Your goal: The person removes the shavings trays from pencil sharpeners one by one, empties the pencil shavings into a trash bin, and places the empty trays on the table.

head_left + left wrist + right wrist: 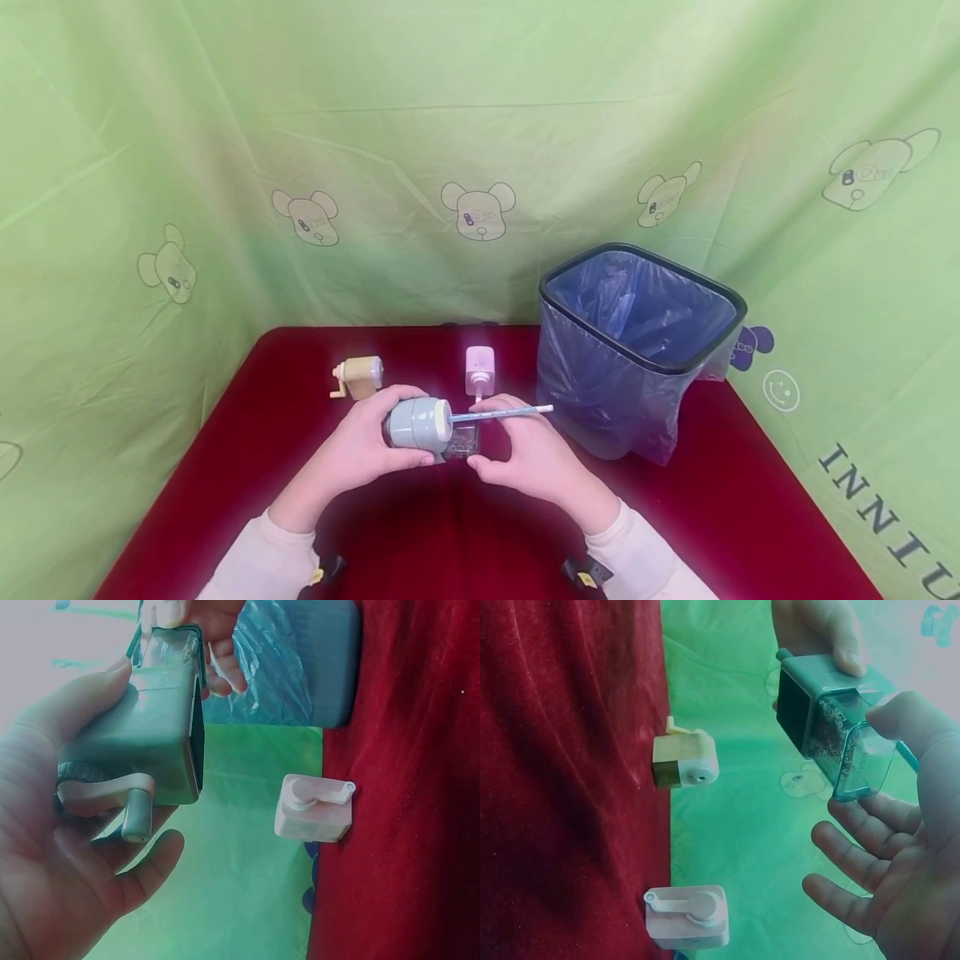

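My left hand (360, 446) grips a blue-grey crank pencil sharpener (415, 423) by its body, thumb on one side and fingers on the other. Its crank (112, 791) faces my left palm in the left wrist view. A light blue pencil (502, 412) sticks out of the sharpener's front, pointing right. The clear shavings drawer (862, 761) stands partly out of the body, with dark shavings (832, 724) inside. My right hand (536, 454) pinches that drawer between thumb and index finger, the other fingers spread below. Both hands hold everything above the red-covered table (405, 542).
A yellow crank sharpener (363, 377) stands at the back left of the table. Behind my hands is a pale pink sharpener (480, 367). To the right stands a bin (615, 392) lined with a blue bag. Green printed cloth (480, 125) hangs around the table.
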Tool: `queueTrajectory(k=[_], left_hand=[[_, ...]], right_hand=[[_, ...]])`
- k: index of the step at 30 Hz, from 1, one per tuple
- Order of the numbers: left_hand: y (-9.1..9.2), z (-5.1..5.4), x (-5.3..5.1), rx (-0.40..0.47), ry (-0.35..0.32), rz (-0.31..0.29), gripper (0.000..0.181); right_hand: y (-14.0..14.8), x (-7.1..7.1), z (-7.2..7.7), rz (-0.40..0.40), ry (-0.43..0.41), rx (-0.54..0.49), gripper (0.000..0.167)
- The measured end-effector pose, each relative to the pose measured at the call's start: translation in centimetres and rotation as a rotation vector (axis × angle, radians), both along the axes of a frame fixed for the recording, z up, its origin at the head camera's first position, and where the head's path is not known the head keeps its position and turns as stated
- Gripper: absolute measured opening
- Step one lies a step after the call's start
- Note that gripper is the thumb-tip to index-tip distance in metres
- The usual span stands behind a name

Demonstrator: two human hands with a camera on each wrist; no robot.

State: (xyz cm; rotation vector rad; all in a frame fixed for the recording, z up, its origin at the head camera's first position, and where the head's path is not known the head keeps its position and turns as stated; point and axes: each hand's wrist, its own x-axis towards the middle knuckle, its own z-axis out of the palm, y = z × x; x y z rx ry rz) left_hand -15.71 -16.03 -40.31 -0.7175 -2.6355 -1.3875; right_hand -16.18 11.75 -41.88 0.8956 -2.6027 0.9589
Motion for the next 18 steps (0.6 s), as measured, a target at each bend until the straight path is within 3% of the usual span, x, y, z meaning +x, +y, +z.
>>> queueTrajectory(k=[18], left_hand=[[-0.19, -0.15, -0.02, -0.001, 0.001, 0.001, 0.071]], right_hand=[[0.15, 0.0, -0.22, 0.002, -0.005, -0.004, 0.06]])
